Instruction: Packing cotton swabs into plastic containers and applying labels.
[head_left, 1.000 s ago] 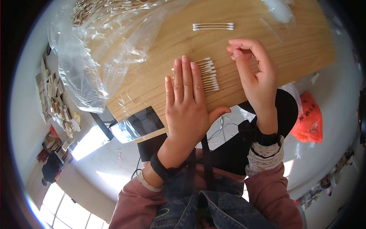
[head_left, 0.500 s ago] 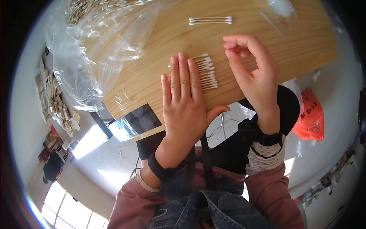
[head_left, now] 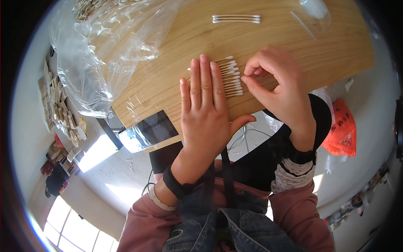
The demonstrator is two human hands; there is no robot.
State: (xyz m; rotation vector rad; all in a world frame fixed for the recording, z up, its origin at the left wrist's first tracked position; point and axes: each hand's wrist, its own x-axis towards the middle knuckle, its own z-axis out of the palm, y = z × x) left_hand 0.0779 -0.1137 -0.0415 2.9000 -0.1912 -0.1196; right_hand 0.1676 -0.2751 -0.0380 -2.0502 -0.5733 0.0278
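My left hand lies flat over a row of cotton swabs, fingers stretched out together and thumb out to the side. The white tips of the swabs stick out to the right of its fingers, side by side. My right hand is beside these tips, with thumb and index finger pinched together right next to them. Whether a swab tip is between those fingertips is too small to tell. Farther off, a few cotton swabs lie parallel on the wooden table.
A clear plastic bag of many swabs spreads over the table's left side. At the far right lies a small clear bag with something white. A dark, shiny flat piece rests at the near edge. A red bag is on the right.
My right hand has moved nearer to the swab tips, and its thumb and index finger have come together. My left hand stays flat on the swabs.
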